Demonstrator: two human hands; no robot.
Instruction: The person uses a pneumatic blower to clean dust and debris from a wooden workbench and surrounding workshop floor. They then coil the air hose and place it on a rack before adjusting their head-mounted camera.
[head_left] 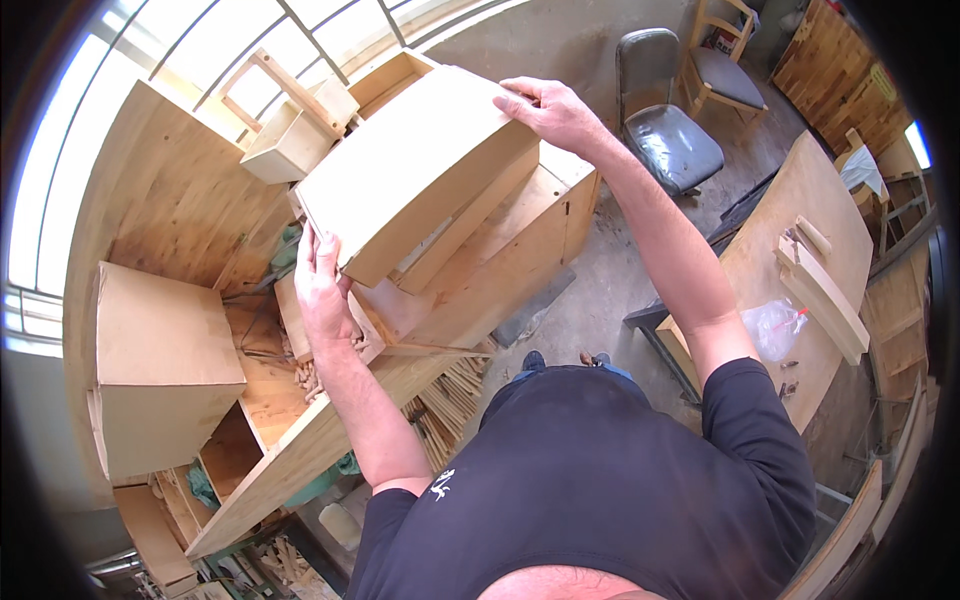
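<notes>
Between my two hands is a large pale wooden box (420,155), tilted, with its broad flat face turned up. My left hand (326,298) is closed on its near left corner, the thumb along the edge and the other fingers partly hidden. At the far right corner, my right hand (552,115) grips the rim, its fingertips over the edge. The box is over a wooden workbench (480,300); whether it rests on anything beneath is hidden. Beside my left wrist, a small wooden tray (372,345) lies near several short dowels (308,378).
A cardboard box (165,330) stands at the left, and a small open wooden box (290,140) by the window. Long thin sticks (440,415) lie below the bench. To the right are a black chair (670,140) and a table (780,235) bearing wood pieces and a plastic bag (772,328).
</notes>
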